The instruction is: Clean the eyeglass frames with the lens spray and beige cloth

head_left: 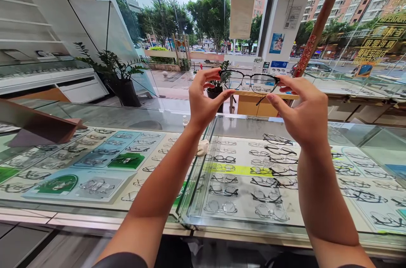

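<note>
A pair of black-rimmed eyeglasses (264, 83) is held up in front of me, above the glass display counter. My left hand (206, 94) pinches the left end of the frame between thumb and fingers. At the other end, my right hand (301, 107) grips the right side near the hinge. The lenses are clear, and the shop window shows through them. One dark temple arm (261, 99) hangs below the right lens; the other I cannot make out. Both forearms reach over the counter.
Beneath my arms, the glass counter (196, 217) holds rows of eyeglasses (223, 190). A brown angled board (41, 120) stands on its left part. Beyond are a potted plant (122, 73), a wooden-fronted counter (249, 105) and tall windows onto a street.
</note>
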The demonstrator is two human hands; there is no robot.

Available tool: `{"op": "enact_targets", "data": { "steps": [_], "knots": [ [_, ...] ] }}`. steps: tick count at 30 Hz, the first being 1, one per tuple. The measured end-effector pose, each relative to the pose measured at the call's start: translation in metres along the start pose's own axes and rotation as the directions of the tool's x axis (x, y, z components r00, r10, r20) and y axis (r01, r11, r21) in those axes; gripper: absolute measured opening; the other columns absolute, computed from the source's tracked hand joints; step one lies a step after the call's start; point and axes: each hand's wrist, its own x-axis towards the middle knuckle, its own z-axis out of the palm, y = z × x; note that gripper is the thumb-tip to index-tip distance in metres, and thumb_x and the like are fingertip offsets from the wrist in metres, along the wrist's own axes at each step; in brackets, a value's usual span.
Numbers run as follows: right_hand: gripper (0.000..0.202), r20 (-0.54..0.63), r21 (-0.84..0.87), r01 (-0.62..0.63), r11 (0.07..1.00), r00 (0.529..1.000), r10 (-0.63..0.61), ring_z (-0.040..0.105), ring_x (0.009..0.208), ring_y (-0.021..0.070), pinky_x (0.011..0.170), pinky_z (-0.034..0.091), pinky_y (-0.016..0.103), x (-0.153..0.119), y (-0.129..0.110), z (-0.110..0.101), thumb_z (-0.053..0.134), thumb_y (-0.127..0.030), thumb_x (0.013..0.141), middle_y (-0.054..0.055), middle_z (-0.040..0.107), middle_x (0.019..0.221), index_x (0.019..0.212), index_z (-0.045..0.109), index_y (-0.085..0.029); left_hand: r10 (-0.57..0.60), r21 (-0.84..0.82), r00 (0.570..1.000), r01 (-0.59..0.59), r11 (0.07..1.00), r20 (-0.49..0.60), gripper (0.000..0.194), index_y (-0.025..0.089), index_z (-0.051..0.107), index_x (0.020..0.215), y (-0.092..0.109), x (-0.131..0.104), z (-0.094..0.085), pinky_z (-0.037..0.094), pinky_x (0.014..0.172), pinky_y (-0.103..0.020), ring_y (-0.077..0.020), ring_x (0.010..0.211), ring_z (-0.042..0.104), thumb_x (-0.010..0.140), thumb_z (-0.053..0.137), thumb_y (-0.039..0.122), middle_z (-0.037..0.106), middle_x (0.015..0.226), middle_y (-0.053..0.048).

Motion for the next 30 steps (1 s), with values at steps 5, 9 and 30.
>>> {"op": "enact_targets", "data": {
  "steps": [5, 9, 30],
  "knots": [
    [0.04, -0.007, 0.02, -0.005, 1.0, 1.0, 0.005, 0.077, 0.103, 0.0307, 0.1, 0.061, 0.056, 0.0, 0.0, 0.0, 0.078, -0.035, 0.095, 0.01, 0.081, 0.121, 0.135, 0.077, -0.029, 0.007, -0.001, 1.0, -0.007, 1.0, 0.001, 0.067, 0.031, 0.07, 0.13, 0.001, -0.001, 0.001, 0.059, 0.087, -0.038, -0.0238, 0.11, 0.074, 0.08, 0.087, 0.073, 0.076, 0.124, -0.008],
    [0.038, 0.011, 0.066, -0.027, 0.997, 1.0, 0.027, 0.078, 0.102, 0.0299, 0.099, 0.061, 0.056, 0.001, 0.005, 0.001, 0.077, -0.036, 0.096, 0.01, 0.081, 0.121, 0.134, 0.078, -0.028, -0.011, 0.019, 1.0, 0.012, 1.0, -0.025, 0.063, 0.031, 0.071, 0.128, 0.012, -0.003, 0.0, 0.058, 0.087, -0.039, -0.024, 0.107, 0.073, 0.081, 0.088, 0.071, 0.077, 0.12, -0.007],
    [0.04, 0.012, 0.192, -0.068, 0.979, 0.998, 0.067, 0.077, 0.103, 0.028, 0.097, 0.062, 0.053, 0.002, 0.012, 0.004, 0.078, -0.046, 0.095, 0.009, 0.081, 0.12, 0.131, 0.077, -0.03, -0.089, -0.007, 0.995, 0.089, 0.996, 0.047, 0.062, 0.029, 0.072, 0.129, 0.026, 0.001, -0.007, 0.062, 0.094, -0.041, -0.0244, 0.11, 0.075, 0.084, 0.087, 0.068, 0.078, 0.127, -0.008]
  ]
}}
